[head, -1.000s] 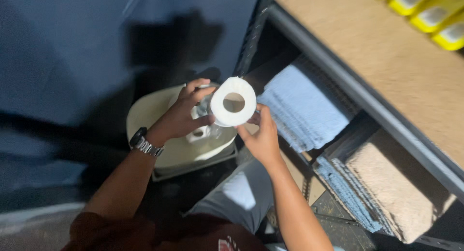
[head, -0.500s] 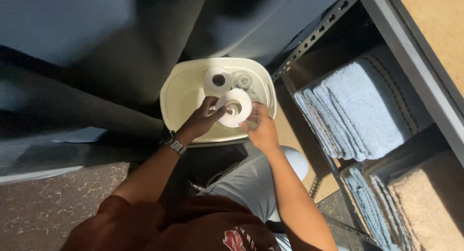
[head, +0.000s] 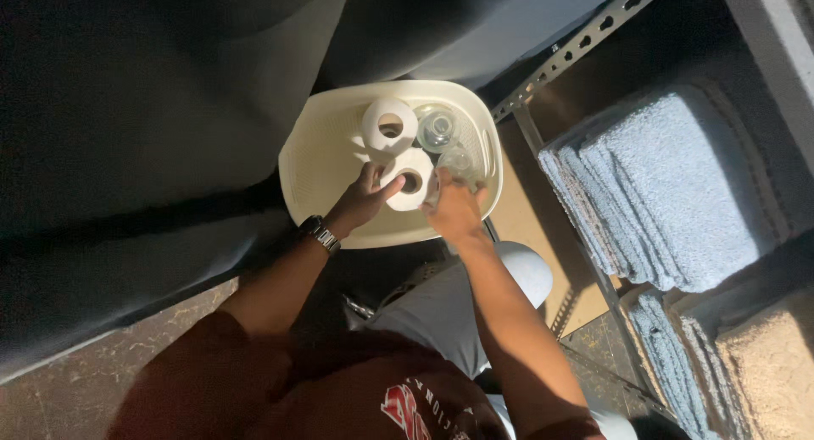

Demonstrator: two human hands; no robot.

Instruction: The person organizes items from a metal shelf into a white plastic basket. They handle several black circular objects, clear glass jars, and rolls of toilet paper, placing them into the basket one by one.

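Cream plastic basket on the floor, rounded rim, perforated walls, pressed close against a dark draped surface on the left and far sides. Bare basket floor open toward the left wall; little free room on the right half. Just right of the rim, a perforated metal shelf upright slanting past, near the basket's corner. Beyond that, stacks of folded blue towels on the shelf, a tan towel lower right. Speckled floor at lower left.

Inside the basket: one white paper roll standing on end at the far side, a clear bottle touching it on the right, a second clear bottle just beside, partly behind the right hand.

Nearer roll down in the basket, core hole facing up, between both hands, just in front of the far roll. Left hand, watch on the wrist, reaching in over the near rim, thumb and fingers curled against the roll's left side. Right hand closed loosely around the roll's right side, knuckles up; possibly touching the bottle too, hard to tell in the shadow. Both forearms angled inward over a bent grey-trousered knee.
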